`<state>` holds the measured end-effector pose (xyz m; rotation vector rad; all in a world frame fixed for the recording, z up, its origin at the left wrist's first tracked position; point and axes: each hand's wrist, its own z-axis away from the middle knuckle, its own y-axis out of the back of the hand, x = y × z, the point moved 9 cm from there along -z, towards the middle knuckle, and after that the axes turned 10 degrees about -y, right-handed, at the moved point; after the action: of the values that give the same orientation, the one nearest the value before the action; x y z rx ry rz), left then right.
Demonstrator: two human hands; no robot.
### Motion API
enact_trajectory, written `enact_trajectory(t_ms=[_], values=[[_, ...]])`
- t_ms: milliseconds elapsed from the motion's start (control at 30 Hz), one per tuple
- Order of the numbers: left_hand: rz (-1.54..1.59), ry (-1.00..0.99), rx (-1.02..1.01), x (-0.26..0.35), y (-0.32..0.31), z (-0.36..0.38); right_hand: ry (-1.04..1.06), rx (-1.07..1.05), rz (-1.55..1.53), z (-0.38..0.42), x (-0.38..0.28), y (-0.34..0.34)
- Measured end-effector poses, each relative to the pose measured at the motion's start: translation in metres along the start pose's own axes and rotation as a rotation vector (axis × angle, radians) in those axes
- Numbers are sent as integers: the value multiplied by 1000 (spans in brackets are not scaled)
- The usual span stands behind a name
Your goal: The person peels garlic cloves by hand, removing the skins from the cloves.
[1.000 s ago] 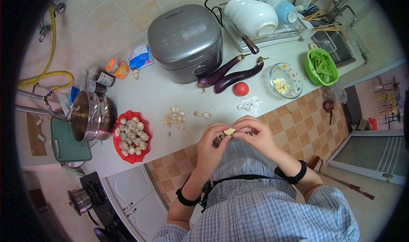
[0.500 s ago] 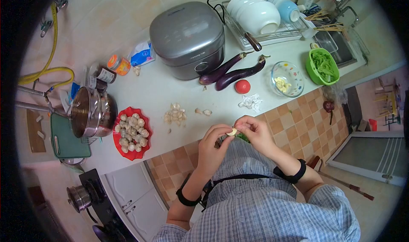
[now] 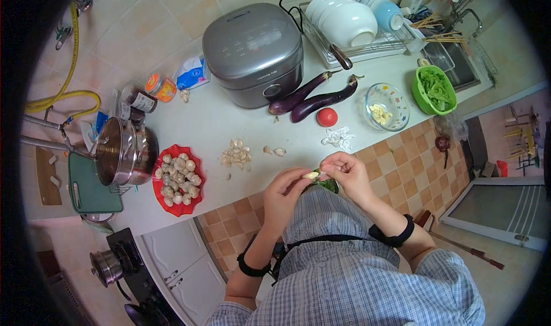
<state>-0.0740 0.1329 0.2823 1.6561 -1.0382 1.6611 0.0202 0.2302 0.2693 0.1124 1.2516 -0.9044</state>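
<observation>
Slightly farther right since the earlier frame, the right hand (image 3: 353,179), nearly closed, contents unclear, has fingertips at two o'clock from the garlic clove (image 3: 311,175), pinched in the nearer left hand (image 3: 281,193), long axis roughly nine-to-three.

Garlic clove (image 3: 311,175) now at a different angle
</observation>
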Motion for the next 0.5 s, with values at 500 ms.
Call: enact_trajectory(t_ms=[500], values=[[88,24,-37,-6,-8,0,20,-80,620,18,-6,-3]])
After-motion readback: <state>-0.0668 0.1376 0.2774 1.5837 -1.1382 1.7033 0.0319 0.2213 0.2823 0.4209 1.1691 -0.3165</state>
